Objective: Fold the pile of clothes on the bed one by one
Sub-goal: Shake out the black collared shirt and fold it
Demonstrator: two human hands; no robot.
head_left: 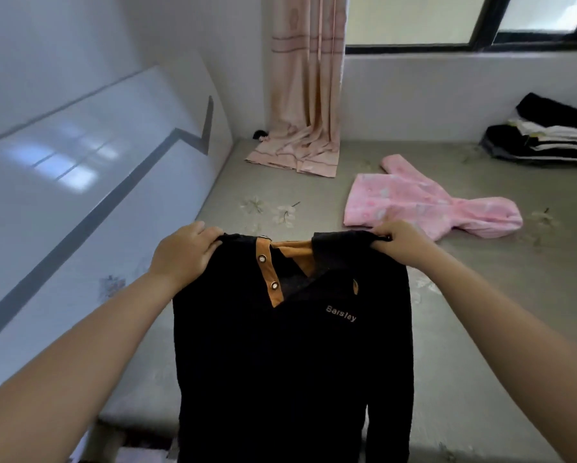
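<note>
A black shirt [290, 355] with a tan collar placket, two buttons and the word "Barsley" on its chest hangs upright in front of me over the near part of the bed [480, 329]. My left hand [183, 253] grips its left shoulder and my right hand [402, 240] pinches its right shoulder, both at the same height. The shirt's lower end runs out of view at the bottom. Beyond my right hand a pink hooded garment [424, 203] lies flat on the bed.
A stack of dark and white clothes [544, 135] sits at the far right against the wall. A pink curtain [305, 95] hangs to the mattress at the back corner. A glossy white headboard [80, 195] lines the left side.
</note>
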